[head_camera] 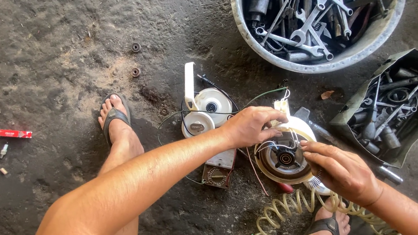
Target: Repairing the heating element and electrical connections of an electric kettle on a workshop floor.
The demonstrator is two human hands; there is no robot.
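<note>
My left hand (249, 126) grips the upper rim of a round white fan motor housing (285, 157) that stands on the ground, thin wires trailing over it. On the housing's right edge my right hand (340, 170) is closed on a small part I cannot make out. Just left of it lie another white motor housing part (207, 110) with an upright white plastic piece (189, 86) and a small switch box with a dial (217, 174).
A metal basin (325, 64) full of wrenches sits at the top right. A dark torn box (354, 112) of tools lies right. A coiled yellowish air hose (281, 213) runs below. My sandalled feet (116, 119) rest on the dirty concrete. A red packet (13, 134) lies far left.
</note>
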